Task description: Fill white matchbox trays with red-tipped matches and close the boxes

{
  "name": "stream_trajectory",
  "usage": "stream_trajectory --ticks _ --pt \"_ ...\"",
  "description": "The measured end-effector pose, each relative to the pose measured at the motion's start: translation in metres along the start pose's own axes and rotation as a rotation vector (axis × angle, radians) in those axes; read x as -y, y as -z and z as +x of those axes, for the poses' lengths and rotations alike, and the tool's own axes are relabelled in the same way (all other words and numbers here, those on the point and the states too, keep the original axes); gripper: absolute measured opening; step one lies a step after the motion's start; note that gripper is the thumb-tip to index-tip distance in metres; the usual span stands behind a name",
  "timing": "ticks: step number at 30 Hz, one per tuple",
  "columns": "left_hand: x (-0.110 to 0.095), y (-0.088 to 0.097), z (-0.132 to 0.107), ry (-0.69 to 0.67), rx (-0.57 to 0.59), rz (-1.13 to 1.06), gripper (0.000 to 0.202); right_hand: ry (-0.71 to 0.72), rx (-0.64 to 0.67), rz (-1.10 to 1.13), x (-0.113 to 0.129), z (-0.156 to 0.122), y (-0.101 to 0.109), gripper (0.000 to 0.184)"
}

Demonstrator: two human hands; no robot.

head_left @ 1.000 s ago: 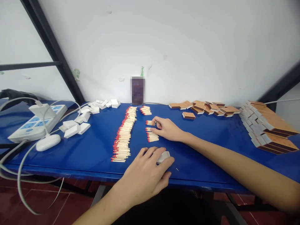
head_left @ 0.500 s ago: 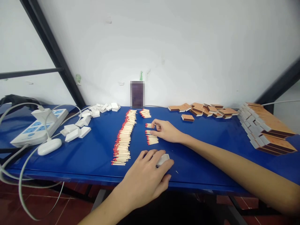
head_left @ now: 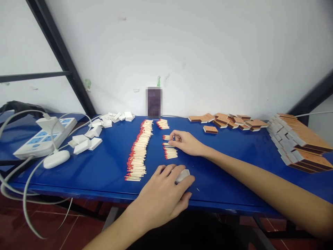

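Blue table, white wall behind: my left hand curls round a white matchbox tray; my right hand, half-curled, meets red-tipped matches, grip unclear.

A power strip lies near a white oval case and looping cables.

No readable text, matchbox markings (reddish), too small

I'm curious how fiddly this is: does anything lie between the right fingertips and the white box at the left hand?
Yes: the nearer cluster of matches lies between the right hand's fingertips and the white box, and the left hand partly covers that box.
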State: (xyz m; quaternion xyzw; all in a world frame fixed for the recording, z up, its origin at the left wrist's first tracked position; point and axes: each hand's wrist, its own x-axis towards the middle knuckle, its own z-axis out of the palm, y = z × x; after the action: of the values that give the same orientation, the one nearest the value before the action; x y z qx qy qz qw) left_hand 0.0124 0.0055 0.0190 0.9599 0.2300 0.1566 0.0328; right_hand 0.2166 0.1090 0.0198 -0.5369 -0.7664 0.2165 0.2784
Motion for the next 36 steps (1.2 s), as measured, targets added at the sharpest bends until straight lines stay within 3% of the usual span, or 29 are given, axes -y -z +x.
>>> stream_trajectory --ticks 12,26,36 --pt "0.0 -0.0003 -0.0003 -0.015 -0.048 0.011 0.028 -0.025 -0.03 -0.088 0.0005 0.0021 -0.004 0.018" --pt "-0.0003 -0.0013 -0.0016 -0.015 0.015 0.005 0.029 -0.032 -0.041 -0.038 -0.0011 0.0023 -0.004 0.013" --pt "0.0005 -0.0008 0.0006 -0.006 0.025 0.017 0.029 0.07 0.008 -0.065 -0.0011 -0.0042 -0.003 0.021"
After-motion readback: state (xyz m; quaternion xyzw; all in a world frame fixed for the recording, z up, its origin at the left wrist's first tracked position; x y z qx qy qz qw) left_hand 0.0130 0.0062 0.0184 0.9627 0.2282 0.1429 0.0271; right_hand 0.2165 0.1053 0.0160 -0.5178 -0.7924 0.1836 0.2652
